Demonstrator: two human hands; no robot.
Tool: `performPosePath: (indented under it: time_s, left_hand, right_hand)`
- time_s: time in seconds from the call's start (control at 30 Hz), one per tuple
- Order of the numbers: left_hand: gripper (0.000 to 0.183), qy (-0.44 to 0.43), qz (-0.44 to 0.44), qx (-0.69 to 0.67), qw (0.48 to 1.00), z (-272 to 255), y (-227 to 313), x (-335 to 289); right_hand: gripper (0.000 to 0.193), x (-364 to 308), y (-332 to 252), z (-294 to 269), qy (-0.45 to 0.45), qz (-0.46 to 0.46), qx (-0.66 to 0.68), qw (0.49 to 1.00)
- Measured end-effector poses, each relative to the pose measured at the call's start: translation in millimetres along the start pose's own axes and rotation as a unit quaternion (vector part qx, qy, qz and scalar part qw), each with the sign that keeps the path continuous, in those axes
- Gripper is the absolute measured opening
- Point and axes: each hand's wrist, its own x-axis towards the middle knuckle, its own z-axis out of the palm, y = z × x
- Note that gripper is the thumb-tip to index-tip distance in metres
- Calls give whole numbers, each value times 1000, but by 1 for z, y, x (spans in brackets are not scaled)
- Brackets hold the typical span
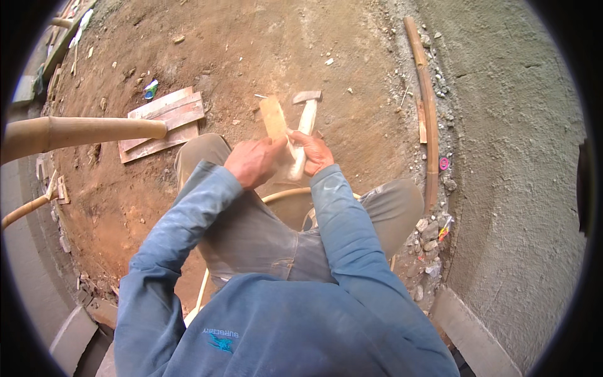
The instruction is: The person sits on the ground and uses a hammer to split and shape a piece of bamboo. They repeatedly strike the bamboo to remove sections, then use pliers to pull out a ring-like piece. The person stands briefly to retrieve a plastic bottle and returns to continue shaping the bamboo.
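Observation:
A short, flat piece of pale wood [272, 117] stands out in front of my hands, above the dirt. My left hand [255, 162] is closed at its near end, with the fingertips slightly blurred, so what they grip is hidden. My right hand [315, 154] is wrapped round the pale wooden handle of a hammer [308, 118]. The hammer's metal head points away from me, and the handle's butt shows below my thumb. My right thumb reaches over toward the wood's near corner. Both hands are close together in front of my knees.
Several flat boards [164, 119] lie stacked at the left, with a bamboo pole [94, 131] crossing over them. A long brown pole [428, 119] runs beside the rough grey wall [515, 151] at right. Under my legs shows a curved yellowish rim [286, 195]. Stones line the wall's foot.

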Motion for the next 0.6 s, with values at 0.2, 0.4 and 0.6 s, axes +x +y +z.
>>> performPosePath:
  time_s: [0.2,0.4,0.6]
  left_hand:
    - [69,159,-133,-387,898,-30,-35,35]
    - [80,174,3,-534,828,-64,-11,76]
    - [65,252,53,-502,826,-58,4,98]
  right_hand:
    - [58,-83,-56,60,32,-191,-263,945]
    - [65,-119,-59,46,8,-273,-294,916]
    - [39,-140,-67,56,165,-393,-491,760]
